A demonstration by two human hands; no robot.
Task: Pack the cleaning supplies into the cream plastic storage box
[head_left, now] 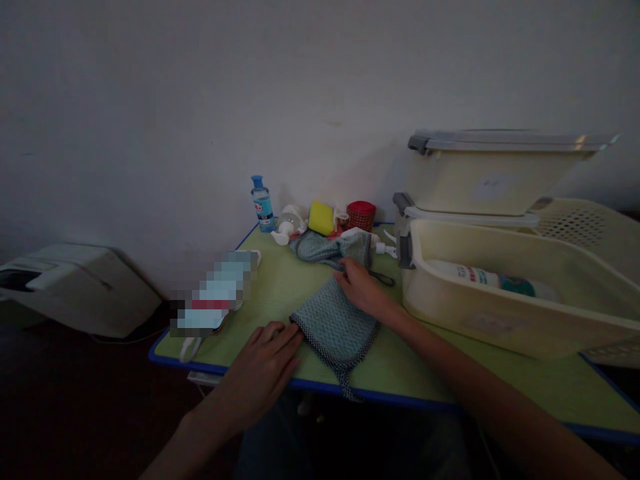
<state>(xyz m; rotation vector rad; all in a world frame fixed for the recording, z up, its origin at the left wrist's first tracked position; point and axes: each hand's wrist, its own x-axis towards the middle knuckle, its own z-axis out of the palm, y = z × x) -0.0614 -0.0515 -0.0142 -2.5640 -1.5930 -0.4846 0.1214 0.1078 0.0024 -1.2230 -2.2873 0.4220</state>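
Observation:
A grey-blue woven cleaning cloth [336, 320] with a dark checked border lies on the green table, its hanging loop drooping over the front edge. My left hand [270, 357] rests by the cloth's left corner, fingers stretched out and touching its border. At the far right corner, my right hand [363, 288] has its fingers closed on the cloth. Just beyond it lies a second, crumpled cloth [320, 248] of the same kind, with its loop trailing to the right.
Along the wall stand a blue bottle [263, 208], a clear pump bottle [289, 223], a yellow sponge [321, 218] and a red container [361, 215]. On the right, a cream bin [490, 323] holds a white bottle [480, 275]; a lidded box [465, 180] sits behind. A blurred-out item [215, 293] lies left.

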